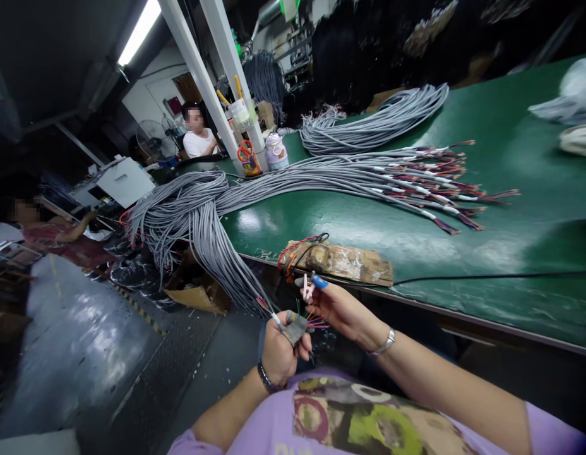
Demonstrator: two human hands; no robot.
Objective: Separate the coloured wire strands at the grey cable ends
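My left hand (pixel 280 349) is closed around the end of a grey cable (pixel 276 318) with a white band, its thumb in a worn grey covering. Thin coloured wires (pixel 316 322) fan out from that end toward my right hand (pixel 338 308). The right fingers are pinched together close to the wires, one digit wrapped in blue. At their tips shows a small pale pink piece (pixel 307 289); whether it is a tool or a finger wrap I cannot tell. A bundle of grey cables (pixel 227 262) hangs over the bench edge beside my left hand.
On the green bench (pixel 511 253) lie a wooden block (pixel 354 264) with wires and a black cord (pixel 487 276), just beyond my hands. Grey cables with stripped ends (pixel 416 183) and a coil (pixel 373 126) lie farther back. Two people (pixel 198 140) are at the left.
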